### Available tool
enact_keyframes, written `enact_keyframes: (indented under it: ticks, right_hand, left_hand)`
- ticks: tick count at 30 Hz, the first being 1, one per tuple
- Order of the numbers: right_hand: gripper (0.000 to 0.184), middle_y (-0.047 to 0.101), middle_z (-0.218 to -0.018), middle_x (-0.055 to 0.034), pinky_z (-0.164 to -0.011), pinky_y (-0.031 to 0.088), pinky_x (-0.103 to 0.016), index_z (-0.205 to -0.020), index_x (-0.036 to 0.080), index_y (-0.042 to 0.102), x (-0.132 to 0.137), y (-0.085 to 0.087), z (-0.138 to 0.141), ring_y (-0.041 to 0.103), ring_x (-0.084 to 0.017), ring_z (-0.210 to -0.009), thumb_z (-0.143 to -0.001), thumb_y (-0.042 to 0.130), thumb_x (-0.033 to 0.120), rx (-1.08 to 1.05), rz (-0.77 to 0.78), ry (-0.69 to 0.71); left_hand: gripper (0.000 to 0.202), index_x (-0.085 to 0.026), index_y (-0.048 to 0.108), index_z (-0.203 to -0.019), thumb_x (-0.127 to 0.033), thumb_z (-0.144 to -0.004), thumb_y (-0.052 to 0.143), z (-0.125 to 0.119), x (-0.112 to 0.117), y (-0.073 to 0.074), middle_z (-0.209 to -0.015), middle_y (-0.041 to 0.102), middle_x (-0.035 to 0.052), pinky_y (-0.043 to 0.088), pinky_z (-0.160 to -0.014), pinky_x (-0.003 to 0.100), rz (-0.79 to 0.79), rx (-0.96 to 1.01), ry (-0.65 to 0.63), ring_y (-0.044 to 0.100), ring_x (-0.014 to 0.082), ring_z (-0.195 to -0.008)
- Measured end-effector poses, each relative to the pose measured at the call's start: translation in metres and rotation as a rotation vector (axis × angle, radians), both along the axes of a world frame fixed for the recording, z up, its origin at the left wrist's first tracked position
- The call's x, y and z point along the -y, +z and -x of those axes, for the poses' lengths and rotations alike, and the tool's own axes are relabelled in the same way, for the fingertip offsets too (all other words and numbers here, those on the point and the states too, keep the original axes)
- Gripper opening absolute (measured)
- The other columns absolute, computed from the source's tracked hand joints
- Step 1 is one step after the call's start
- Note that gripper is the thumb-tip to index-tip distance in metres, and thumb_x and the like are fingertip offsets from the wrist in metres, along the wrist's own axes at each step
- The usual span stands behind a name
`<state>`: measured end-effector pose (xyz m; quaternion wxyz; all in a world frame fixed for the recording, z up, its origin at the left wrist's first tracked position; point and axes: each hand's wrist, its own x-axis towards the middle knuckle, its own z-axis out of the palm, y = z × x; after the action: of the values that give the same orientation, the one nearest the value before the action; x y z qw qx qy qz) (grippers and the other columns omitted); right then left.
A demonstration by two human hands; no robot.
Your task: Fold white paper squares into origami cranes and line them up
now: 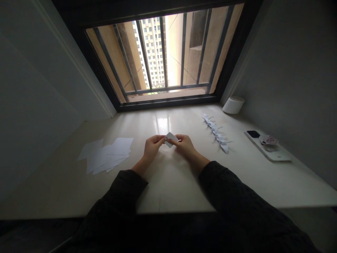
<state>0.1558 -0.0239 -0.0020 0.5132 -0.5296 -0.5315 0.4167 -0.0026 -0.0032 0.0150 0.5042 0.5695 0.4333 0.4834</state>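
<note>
A small folded piece of white paper (170,136), turned with one corner up, is held between my two hands above the middle of the table. My left hand (153,146) pinches its left side between thumb and fingers. From the right, my right hand (184,144) grips it, the thumb lying across the front. Parts of the paper are hidden behind the fingers. Off to the left lies a loose pile of flat white paper sheets (109,154). To the right stands a row of several folded white paper cranes (216,133).
The pale table (173,189) runs up to a dark-framed window (168,102) with bars outside. At the back right is a white cylinder (233,105). A white phone (268,146) with a round clear grip on its back lies near the right wall.
</note>
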Motion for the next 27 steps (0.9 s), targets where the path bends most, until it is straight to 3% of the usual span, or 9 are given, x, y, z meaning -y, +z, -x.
enact_keyframes:
  ticks: [8,17,27]
  right_hand:
    - [0.045,0.046,-0.046,0.004,-0.04,0.021,-0.024,-0.065,0.013,0.068,0.0,-0.001,0.001,0.031,-0.006,-0.04,-0.055,0.073,0.057,-0.11,0.094,-0.054]
    - [0.039,0.061,-0.056,-0.0025,-0.05,0.036,-0.025,-0.06,0.014,0.067,-0.009,-0.006,-0.003,0.048,-0.011,-0.051,-0.052,0.077,0.051,-0.158,0.101,-0.086]
    - [0.038,0.068,-0.065,-0.0048,-0.058,0.042,-0.027,-0.075,0.015,0.074,-0.01,-0.004,-0.004,0.056,-0.015,-0.062,-0.065,0.068,0.051,-0.257,0.023,-0.053]
  left_hand:
    - [0.03,-0.017,0.073,-0.085,-0.039,-0.064,0.074,0.001,-0.003,-0.004,-0.08,0.072,0.0057,0.045,-0.06,0.025,0.006,-0.02,0.012,0.062,0.0147,-0.068]
    - [0.033,-0.018,0.073,-0.088,-0.041,-0.064,0.073,0.001,-0.006,-0.008,-0.082,0.072,0.0064,0.044,-0.06,0.025,0.039,0.001,0.016,0.062,0.0152,-0.07]
    - [0.04,-0.017,0.072,-0.092,-0.044,-0.063,0.073,0.003,-0.01,-0.009,-0.086,0.072,0.0083,0.045,-0.062,0.026,0.115,0.029,0.058,0.065,0.0174,-0.075]
